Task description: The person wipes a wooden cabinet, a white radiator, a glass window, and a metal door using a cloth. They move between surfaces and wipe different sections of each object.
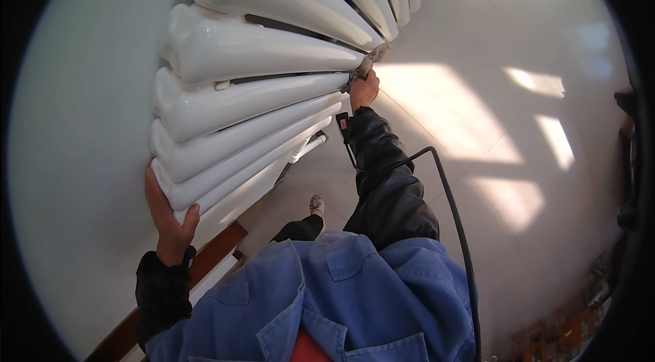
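Note:
A white column radiator (276, 55) stands against the wall, its glossy sections running from the near left up to the top of the view. My left hand (171, 216) grips the top of its nearest end section, thumb on one side and fingers on the other. Lower down, my right hand (364, 89) holds a crumpled greyish-brown cloth (369, 62) against the front of the columns. Part of the cloth is hidden by my fingers and the radiator's edge.
Below the radiator runs a white pipe (309, 147). A black cable (453, 208) loops from my right sleeve past my side. Sunlight patches lie on the pale tiled floor (486, 178). Brown wooden trim (217, 249) borders the wall (87, 157). Wooden furniture (568, 328) shows at lower right.

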A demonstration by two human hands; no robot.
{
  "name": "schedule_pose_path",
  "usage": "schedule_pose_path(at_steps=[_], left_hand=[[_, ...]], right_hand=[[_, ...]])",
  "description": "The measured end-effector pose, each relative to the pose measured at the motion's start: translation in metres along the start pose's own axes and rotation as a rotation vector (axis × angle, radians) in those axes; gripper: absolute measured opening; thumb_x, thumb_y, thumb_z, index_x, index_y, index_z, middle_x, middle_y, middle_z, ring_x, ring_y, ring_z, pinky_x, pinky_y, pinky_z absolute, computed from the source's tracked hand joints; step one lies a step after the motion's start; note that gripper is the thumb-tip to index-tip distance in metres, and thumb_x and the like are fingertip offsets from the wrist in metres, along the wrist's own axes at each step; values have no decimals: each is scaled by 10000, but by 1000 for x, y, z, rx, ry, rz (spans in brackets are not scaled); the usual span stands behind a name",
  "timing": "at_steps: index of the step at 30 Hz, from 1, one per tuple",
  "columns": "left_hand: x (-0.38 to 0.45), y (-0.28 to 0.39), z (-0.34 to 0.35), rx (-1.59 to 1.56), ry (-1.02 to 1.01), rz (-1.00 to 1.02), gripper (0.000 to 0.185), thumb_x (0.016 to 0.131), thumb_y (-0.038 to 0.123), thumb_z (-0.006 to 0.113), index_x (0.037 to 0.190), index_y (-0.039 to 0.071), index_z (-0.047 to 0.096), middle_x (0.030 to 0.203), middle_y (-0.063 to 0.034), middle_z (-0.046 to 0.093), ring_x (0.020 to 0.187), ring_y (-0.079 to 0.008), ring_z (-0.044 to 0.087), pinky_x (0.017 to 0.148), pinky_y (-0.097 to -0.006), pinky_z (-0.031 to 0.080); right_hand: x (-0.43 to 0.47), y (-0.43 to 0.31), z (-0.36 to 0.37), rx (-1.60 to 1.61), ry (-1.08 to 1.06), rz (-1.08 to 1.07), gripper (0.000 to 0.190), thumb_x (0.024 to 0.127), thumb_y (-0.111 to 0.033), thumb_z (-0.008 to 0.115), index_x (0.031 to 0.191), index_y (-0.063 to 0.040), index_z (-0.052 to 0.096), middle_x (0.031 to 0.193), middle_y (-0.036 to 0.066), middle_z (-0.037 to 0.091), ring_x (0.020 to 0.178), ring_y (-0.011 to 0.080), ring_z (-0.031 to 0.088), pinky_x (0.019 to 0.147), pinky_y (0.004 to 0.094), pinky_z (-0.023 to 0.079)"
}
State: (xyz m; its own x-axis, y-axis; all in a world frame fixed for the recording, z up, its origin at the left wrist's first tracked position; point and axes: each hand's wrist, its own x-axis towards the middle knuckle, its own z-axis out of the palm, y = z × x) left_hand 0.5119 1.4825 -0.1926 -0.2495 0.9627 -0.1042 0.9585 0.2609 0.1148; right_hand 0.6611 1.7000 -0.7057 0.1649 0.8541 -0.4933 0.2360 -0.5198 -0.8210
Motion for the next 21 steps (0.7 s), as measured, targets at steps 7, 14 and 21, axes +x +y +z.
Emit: schedule_pose_path(at_steps=[7,14,21], left_hand=[[-5,4,4,-14,-18,-64,1002,823,172,653,1627,-42,94,1623,-270,253,1481,-408,328,1211,-509,279],[0,7,-1,18,-3,-35,997,809,169,678,1628,-33,146,1625,-268,270,1460,-417,353,1202,-508,285],[2,10,-3,44,78,36,1028,749,115,739,1620,-28,214,1603,-277,345,1434,-449,387,1183,-500,311]], right_hand=[[62,73,21,757,-188,609,453,841,112,495,1255,-3,638,1085,105,694,853,235,697,710,329,569],[65,-41,-32,957,-92,228,535,864,107,500,1387,33,584,1161,102,673,989,220,671,834,315,553],[-84,-247,-105,583,43,-582,597,908,121,502,1486,-23,541,1371,105,548,1198,213,562,1078,309,443]])
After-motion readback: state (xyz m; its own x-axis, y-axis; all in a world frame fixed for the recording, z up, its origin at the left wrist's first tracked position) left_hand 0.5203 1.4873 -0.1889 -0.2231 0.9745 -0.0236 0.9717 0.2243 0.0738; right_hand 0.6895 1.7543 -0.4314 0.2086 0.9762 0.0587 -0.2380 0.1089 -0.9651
